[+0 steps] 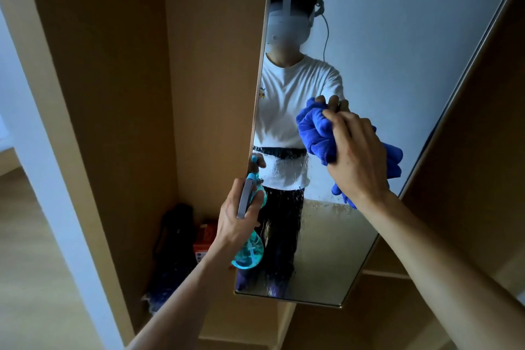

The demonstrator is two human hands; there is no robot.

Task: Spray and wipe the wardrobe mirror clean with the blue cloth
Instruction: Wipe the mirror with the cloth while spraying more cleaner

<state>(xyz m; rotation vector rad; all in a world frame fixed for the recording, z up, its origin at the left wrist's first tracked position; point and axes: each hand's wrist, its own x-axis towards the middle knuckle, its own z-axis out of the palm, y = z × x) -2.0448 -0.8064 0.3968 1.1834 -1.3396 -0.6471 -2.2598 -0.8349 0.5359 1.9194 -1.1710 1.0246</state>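
The tall wardrobe mirror [392,37] fills the upper right on the inside of an open door. Its lower half is wet with spray drops and runs. My right hand [355,156] presses a bunched blue cloth [315,133] flat against the glass at mid-height. My left hand [238,219] grips a turquoise spray bottle [250,256] by its neck, down at the mirror's left edge, nozzle up. The mirror reflects a person in a white shirt and dark trousers.
The wooden wardrobe door edge [255,122] runs along the mirror's left side. Inside the open wardrobe on the floor stand a dark bag [176,230] and a red box [203,241]. Wooden shelves [386,274] lie at lower right.
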